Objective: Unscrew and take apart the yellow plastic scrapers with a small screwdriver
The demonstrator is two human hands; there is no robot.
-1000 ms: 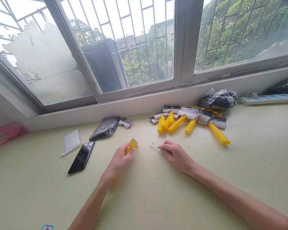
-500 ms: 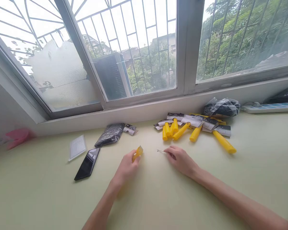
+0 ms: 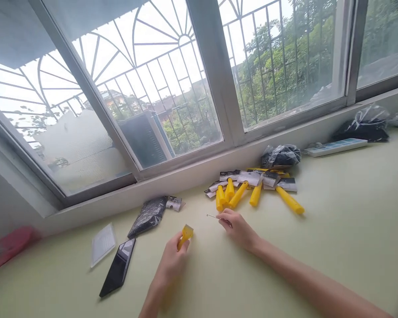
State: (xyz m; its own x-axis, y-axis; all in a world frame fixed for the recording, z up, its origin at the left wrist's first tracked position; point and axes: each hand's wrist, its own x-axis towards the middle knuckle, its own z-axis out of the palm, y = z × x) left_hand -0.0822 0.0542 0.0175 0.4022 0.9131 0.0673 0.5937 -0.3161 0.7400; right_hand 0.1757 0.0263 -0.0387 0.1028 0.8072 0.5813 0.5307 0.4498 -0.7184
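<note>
Near the centre of the frame, the yellow scraper [image 3: 185, 237] is looking like smooth plastic, its small plate [image 3: 188, 229] showing a greyish metallic face. To its upper right, the thin rod [image 3: 212, 216] is gleaming like bare metal. Higher up, the yellow handles [image 3: 289, 200] are showing smooth plastic, and the printed cards [image 3: 250, 177] are looking like paper. Left of centre, the black packet [image 3: 148, 215] is glinting through crinkled, glossy film; at lower left, the phone [image 3: 118, 268] is reflecting light off its glassy face. The tabletop [image 3: 338, 221] is looking smooth, mostly matt; up top, the window frame [image 3: 215, 75] is showing dull grey metal.
</note>
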